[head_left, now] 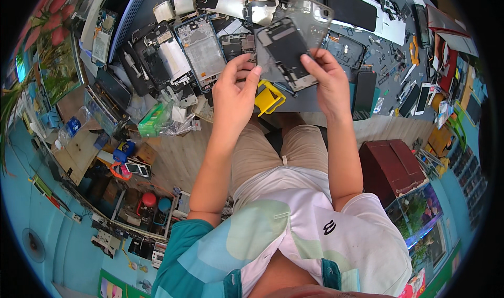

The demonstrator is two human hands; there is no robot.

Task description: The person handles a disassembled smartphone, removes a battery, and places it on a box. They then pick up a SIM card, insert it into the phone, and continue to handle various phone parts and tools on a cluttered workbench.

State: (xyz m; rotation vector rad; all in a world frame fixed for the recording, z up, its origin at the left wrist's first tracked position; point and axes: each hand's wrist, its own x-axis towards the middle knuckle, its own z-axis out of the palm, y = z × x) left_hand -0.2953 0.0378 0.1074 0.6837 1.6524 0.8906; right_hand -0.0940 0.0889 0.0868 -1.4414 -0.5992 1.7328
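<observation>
My right hand [331, 77] grips a phone screen part [286, 51] by its lower right edge, thumb on top. The part's dark inner side, with metal plates at its ends, faces up, and it is tilted over the desk's front edge. My left hand [236, 88] is a little to its left, fingers loosely curled and apart from the thumb, with nothing visible in them. A clear phone case [317, 22] is just beyond the part. Below, between my hands, is a yellow plastic holder [269, 97]. An opened phone frame [202, 51] lies left of my left hand.
Phone shells, boards and small parts crowd the grey desk [310, 105]. A purple basket [128, 20] with phones stands at the far left, near a green packet [153, 120]. On the right lie a laptop shell [391, 25], a dark phone [364, 93] and orange-handled pliers [414, 51].
</observation>
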